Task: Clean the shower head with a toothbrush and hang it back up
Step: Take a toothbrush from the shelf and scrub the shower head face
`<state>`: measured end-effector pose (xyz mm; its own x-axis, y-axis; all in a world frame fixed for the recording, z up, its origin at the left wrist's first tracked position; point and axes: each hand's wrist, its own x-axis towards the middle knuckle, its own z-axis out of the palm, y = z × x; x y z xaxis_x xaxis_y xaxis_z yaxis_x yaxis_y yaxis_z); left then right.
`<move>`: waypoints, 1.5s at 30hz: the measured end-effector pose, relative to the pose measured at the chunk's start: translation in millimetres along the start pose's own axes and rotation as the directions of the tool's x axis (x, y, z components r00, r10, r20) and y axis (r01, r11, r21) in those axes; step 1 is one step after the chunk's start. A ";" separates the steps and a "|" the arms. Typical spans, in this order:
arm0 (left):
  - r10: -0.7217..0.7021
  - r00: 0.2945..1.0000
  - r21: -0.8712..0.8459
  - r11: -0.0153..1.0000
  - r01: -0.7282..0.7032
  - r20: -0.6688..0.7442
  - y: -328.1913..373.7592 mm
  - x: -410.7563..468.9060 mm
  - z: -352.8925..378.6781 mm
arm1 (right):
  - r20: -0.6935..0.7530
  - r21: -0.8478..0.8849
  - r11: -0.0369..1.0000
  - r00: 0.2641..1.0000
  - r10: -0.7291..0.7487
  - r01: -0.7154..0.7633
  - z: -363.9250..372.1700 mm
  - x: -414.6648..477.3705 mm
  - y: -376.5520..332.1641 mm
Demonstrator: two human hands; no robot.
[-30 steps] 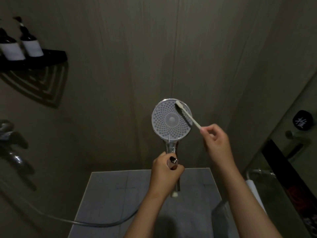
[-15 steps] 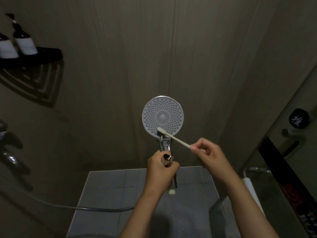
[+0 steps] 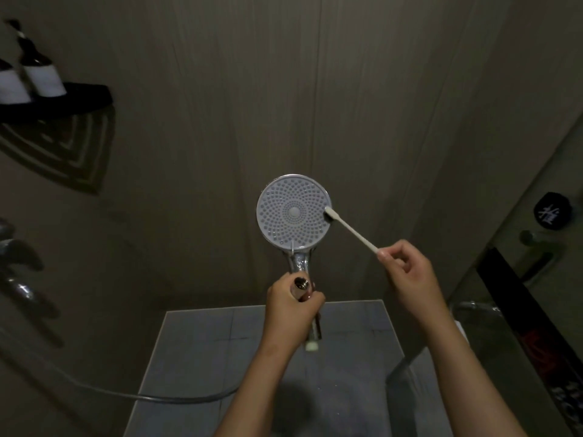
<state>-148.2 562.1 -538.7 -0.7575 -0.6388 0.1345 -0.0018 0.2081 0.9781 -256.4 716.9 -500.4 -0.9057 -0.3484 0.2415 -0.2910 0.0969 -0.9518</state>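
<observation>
A: Change since 0.5 s ago?
B: Toothbrush [image 3: 350, 231] head shifts from face's bottom to right rim of shower head [image 3: 294, 216].
A: Grips?
B: Left hand [image 3: 291, 307] wraps handle; right hand [image 3: 407, 272] pinches brush end, shaft slanting up-left.

Both hands [image 3: 291, 305] [image 3: 407, 272] bare; forearms bare, no sleeves, rings or watch.

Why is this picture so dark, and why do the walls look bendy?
In the head view, the room is dim; only the pale shower head and white toothbrush stand out. The wide-angle lens curves the wall seams, and the shelf casts a striped shadow.
</observation>
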 end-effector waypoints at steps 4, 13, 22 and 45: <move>-0.007 1.000 -0.002 1.000 0.007 -0.011 -2.4 1.3 -0.2 | 0.141 0.005 0.999 0.989 0.035 -0.036 0.0 -12.8 3.3; 0.001 0.999 0.031 1.000 -0.003 0.051 -5.2 -3.9 10.8 | -0.025 0.082 0.997 0.999 0.020 -0.018 15.9 6.3 -10.6; 0.003 0.999 0.038 0.999 -0.005 0.034 -2.3 -2.1 9.7 | 0.237 -0.091 0.994 0.971 -0.039 0.062 31.2 -2.7 -15.3; -0.016 1.000 0.011 1.000 0.016 0.011 -2.7 -4.8 5.1 | -0.159 0.112 0.982 0.973 0.169 -0.152 22.6 5.5 -10.3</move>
<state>-147.9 568.4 -542.8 -0.7642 -0.6343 0.1172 -0.0211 0.2061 0.9783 -251.4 692.9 -493.5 -0.9792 -0.1742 0.1043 -0.1134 0.0433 -0.9926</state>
